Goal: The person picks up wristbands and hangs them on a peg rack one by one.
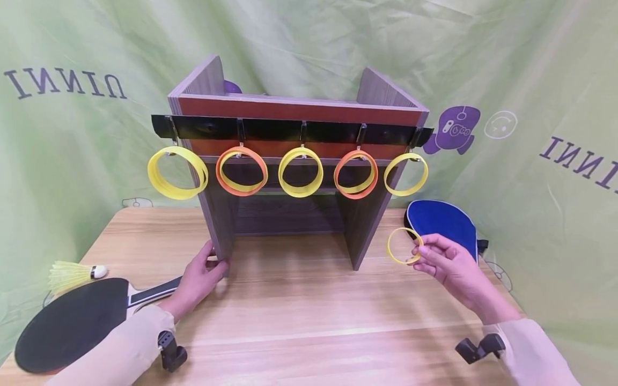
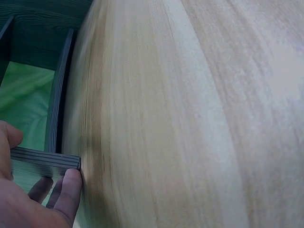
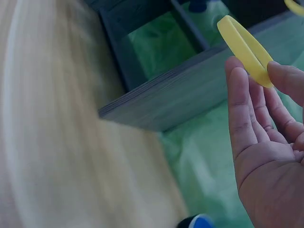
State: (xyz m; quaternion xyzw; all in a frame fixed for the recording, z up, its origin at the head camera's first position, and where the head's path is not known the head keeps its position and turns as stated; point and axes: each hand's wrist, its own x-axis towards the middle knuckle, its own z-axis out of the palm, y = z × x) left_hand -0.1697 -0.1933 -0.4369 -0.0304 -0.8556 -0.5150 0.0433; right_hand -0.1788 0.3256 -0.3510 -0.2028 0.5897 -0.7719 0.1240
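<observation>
A grey wood-grain stand [image 1: 215,209] carries a black strip [image 1: 275,130] with hooks across its reddish front board. Yellow and orange rings hang from the hooks, among them a yellow ring [image 1: 153,174] at the left end. My left hand [image 1: 200,276] grips the lower front edge of the stand's left side panel, thumb on one face and fingers on the other in the left wrist view [image 2: 45,161]. Out to the right of the stand, my right hand [image 1: 449,268] pinches a thin yellow ring [image 3: 240,50] between thumb and fingers, below the rightmost hanging ring and apart from it.
A black table tennis bat [image 1: 77,321] and a yellow shuttlecock [image 1: 72,274] lie on the wooden table [image 1: 299,321] at the left. Behind my right hand is a blue bat [image 1: 441,222]. Green printed cloth [image 1: 309,43] hangs around the table.
</observation>
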